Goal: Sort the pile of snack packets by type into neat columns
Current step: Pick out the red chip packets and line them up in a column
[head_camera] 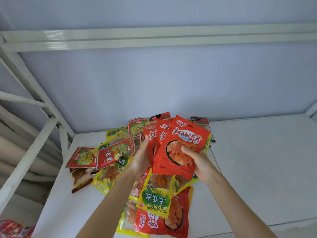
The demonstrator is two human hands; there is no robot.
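Head view. Item: three matching red packets (pixel 180 148), fanned and overlapping, held upright above the pile; front one shows white characters and a round window of orange chips. Left hand (pixel 141 158): fingers extended along the left edge of the fan, thumb side pressed to the rear packets, supporting them. Right hand (pixel 199 162): thumb over the front packet's face, fingers curled behind its lower right corner, pinching it. Item: loose pile of snack packets (pixel 120 162) on a white table (pixel 257 169), below and around both forearms, unsorted. Contents noted: a yellow-and-green packet (pixel 155 201) printed "Tudousi", upside down, lying over a further red packet (pixel 164 224) of the held type at the near edge; red-and-green packets (pixel 113 151) at left; a brown packet (pixel 80 178) at far left; dark packets (pixel 200 121) behind the fan. Surround: white metal frame (pixel 34 103) at left, pale wall (pixel 171 83) behind.
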